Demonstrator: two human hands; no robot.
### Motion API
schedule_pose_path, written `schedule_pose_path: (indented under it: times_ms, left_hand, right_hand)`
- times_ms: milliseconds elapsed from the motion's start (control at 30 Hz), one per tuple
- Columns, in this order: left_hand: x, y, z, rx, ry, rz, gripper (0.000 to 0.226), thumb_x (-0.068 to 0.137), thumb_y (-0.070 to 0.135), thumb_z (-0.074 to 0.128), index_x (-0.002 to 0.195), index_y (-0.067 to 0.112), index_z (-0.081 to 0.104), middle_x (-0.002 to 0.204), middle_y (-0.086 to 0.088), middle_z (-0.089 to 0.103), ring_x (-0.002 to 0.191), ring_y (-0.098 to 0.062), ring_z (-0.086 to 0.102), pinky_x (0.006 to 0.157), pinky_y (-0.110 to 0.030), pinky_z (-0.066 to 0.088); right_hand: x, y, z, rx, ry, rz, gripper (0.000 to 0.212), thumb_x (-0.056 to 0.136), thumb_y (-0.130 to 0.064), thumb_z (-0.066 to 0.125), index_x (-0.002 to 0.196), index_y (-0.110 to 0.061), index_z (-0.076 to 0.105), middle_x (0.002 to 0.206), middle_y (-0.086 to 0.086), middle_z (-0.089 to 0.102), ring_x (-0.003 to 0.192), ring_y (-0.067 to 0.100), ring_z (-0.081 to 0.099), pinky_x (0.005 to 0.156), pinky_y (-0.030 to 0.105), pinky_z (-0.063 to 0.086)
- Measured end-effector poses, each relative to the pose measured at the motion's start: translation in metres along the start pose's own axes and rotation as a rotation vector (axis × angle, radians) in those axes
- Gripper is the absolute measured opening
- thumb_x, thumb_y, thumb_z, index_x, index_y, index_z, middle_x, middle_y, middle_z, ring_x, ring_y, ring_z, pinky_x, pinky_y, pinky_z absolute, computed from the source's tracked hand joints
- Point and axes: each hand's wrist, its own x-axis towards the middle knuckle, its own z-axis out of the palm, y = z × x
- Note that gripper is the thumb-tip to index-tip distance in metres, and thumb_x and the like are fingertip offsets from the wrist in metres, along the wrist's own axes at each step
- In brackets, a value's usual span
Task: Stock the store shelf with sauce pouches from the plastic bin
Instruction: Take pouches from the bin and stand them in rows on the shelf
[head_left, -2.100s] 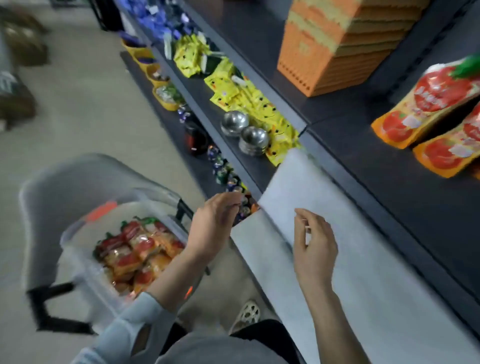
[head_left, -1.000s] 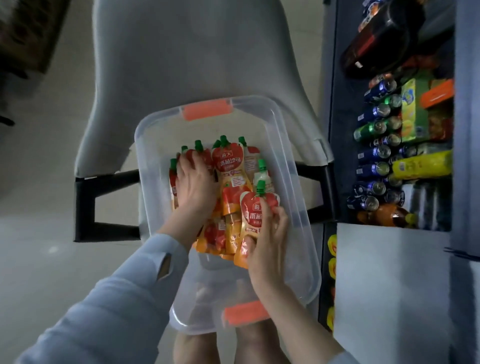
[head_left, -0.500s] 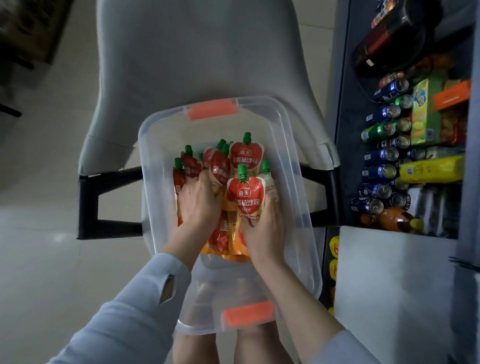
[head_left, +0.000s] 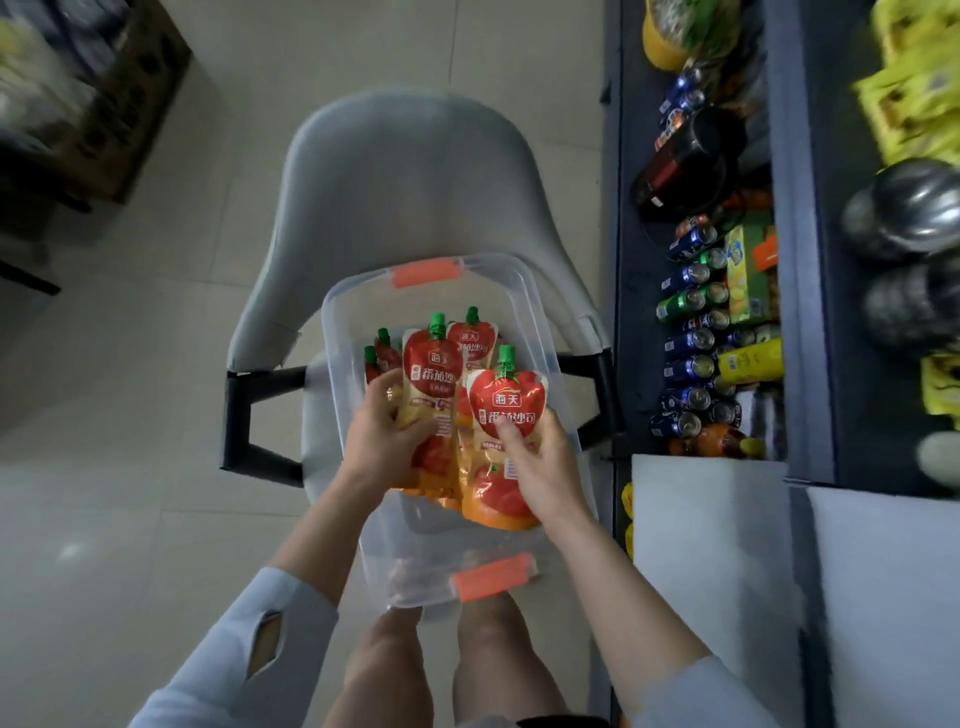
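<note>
A clear plastic bin (head_left: 535, 312) with orange latches sits on a grey chair (head_left: 405, 176) below me. My left hand (head_left: 379, 441) grips a bunch of red and orange sauce pouches (head_left: 431, 384) with green caps, lifted above the bin. Beside it, my right hand (head_left: 540, 462) is closed on another sauce pouch (head_left: 506, 410), thumb across its label. More pouches show behind the two held ones; whether they lie in the bin or belong to the left hand's bunch I cannot tell. The dark store shelf (head_left: 795, 322) runs along the right side.
A lower shelf level holds several drink cans (head_left: 691, 353) and a dark bottle (head_left: 680, 161). Steel bowls (head_left: 909, 208) and yellow packets (head_left: 914, 88) are on the upper level. White sheets (head_left: 711, 561) cover the near shelf parts. A dark crate (head_left: 78, 104) stands far left.
Both hands have risen out of the bin, each carrying pouches gripped there. The view has tilted to show more of the shelf.
</note>
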Motion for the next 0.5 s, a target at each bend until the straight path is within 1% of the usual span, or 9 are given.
schedule_pose_path:
  times_ms: [67, 133, 167, 233, 267, 333, 367, 433, 500]
  left_hand:
    - [-0.024, 0.019, -0.007, -0.042, -0.059, 0.045, 0.043, 0.082, 0.008, 0.072, 0.115, 0.027, 0.052, 0.098, 0.011, 0.062, 0.088, -0.009, 0.063, 0.072, -0.028, 0.053]
    - [-0.049, 0.038, -0.012, -0.08, -0.111, 0.078, 0.027, 0.084, 0.011, 0.07, 0.099, 0.03, 0.057, 0.092, 0.011, 0.065, 0.081, -0.006, 0.065, 0.063, -0.021, 0.051]
    - [-0.06, 0.046, -0.015, -0.099, -0.127, 0.093, 0.022, 0.086, 0.013, 0.069, 0.095, 0.03, 0.058, 0.09, 0.01, 0.067, 0.077, -0.005, 0.066, 0.06, -0.019, 0.052]
    - [-0.084, 0.061, -0.019, -0.129, -0.15, 0.117, 0.014, 0.087, 0.019, 0.068, 0.096, 0.025, 0.06, 0.089, 0.006, 0.069, 0.075, -0.006, 0.068, 0.061, -0.021, 0.055]
    - [-0.094, 0.068, -0.02, -0.135, -0.16, 0.131, 0.012, 0.088, 0.021, 0.067, 0.096, 0.023, 0.06, 0.089, 0.004, 0.069, 0.077, -0.009, 0.069, 0.061, -0.022, 0.055]
    - [-0.114, 0.08, -0.021, -0.141, -0.186, 0.163, 0.008, 0.088, 0.025, 0.067, 0.092, 0.023, 0.06, 0.087, 0.001, 0.069, 0.079, -0.015, 0.069, 0.059, -0.022, 0.055]
    - [-0.123, 0.086, -0.021, -0.133, -0.205, 0.179, 0.01, 0.088, 0.028, 0.067, 0.093, 0.021, 0.06, 0.088, -0.001, 0.07, 0.08, -0.018, 0.07, 0.061, -0.026, 0.056]
    - [-0.141, 0.099, -0.017, -0.112, -0.265, 0.208, 0.02, 0.088, 0.03, 0.067, 0.101, 0.016, 0.062, 0.094, -0.006, 0.071, 0.085, -0.022, 0.071, 0.071, -0.035, 0.059]
    - [-0.158, 0.114, -0.01, -0.099, -0.335, 0.251, 0.025, 0.088, 0.031, 0.066, 0.107, 0.016, 0.061, 0.097, -0.006, 0.071, 0.087, -0.022, 0.071, 0.075, -0.037, 0.059]
  right_hand:
    - [-0.025, -0.018, -0.012, 0.06, 0.019, 0.008, 0.03, 0.095, -0.041, 0.062, 0.121, -0.027, 0.057, 0.109, -0.013, 0.067, 0.096, 0.001, 0.066, 0.073, 0.015, 0.052]
    - [-0.05, -0.034, -0.025, 0.126, 0.058, 0.002, 0.03, 0.095, -0.043, 0.062, 0.12, -0.029, 0.057, 0.11, -0.01, 0.069, 0.094, 0.003, 0.068, 0.073, 0.019, 0.053]
    - [-0.063, -0.04, -0.031, 0.147, 0.084, -0.011, 0.031, 0.094, -0.044, 0.063, 0.121, -0.028, 0.058, 0.11, -0.008, 0.069, 0.095, 0.005, 0.069, 0.075, 0.022, 0.054]
    - [-0.09, -0.052, -0.042, 0.171, 0.156, -0.049, 0.034, 0.093, -0.045, 0.064, 0.122, -0.027, 0.059, 0.11, -0.006, 0.07, 0.096, 0.007, 0.07, 0.079, 0.026, 0.057]
    - [-0.103, -0.058, -0.048, 0.181, 0.189, -0.058, 0.035, 0.092, -0.047, 0.065, 0.121, -0.028, 0.06, 0.111, -0.006, 0.07, 0.097, 0.009, 0.07, 0.083, 0.031, 0.058]
    - [-0.128, -0.067, -0.061, 0.206, 0.25, -0.075, 0.026, 0.091, -0.047, 0.066, 0.112, -0.033, 0.061, 0.11, -0.005, 0.07, 0.098, 0.012, 0.07, 0.088, 0.038, 0.059]
    - [-0.14, -0.071, -0.067, 0.224, 0.276, -0.094, 0.019, 0.091, -0.045, 0.067, 0.107, -0.034, 0.061, 0.108, -0.005, 0.071, 0.096, 0.012, 0.071, 0.088, 0.04, 0.059]
    - [-0.162, -0.075, -0.081, 0.246, 0.344, -0.134, 0.014, 0.091, -0.044, 0.068, 0.1, -0.036, 0.062, 0.104, -0.006, 0.072, 0.095, 0.012, 0.071, 0.089, 0.043, 0.059]
    - [-0.183, -0.08, -0.096, 0.271, 0.406, -0.157, 0.014, 0.089, -0.046, 0.069, 0.1, -0.04, 0.062, 0.105, -0.009, 0.072, 0.096, 0.01, 0.071, 0.091, 0.043, 0.059]
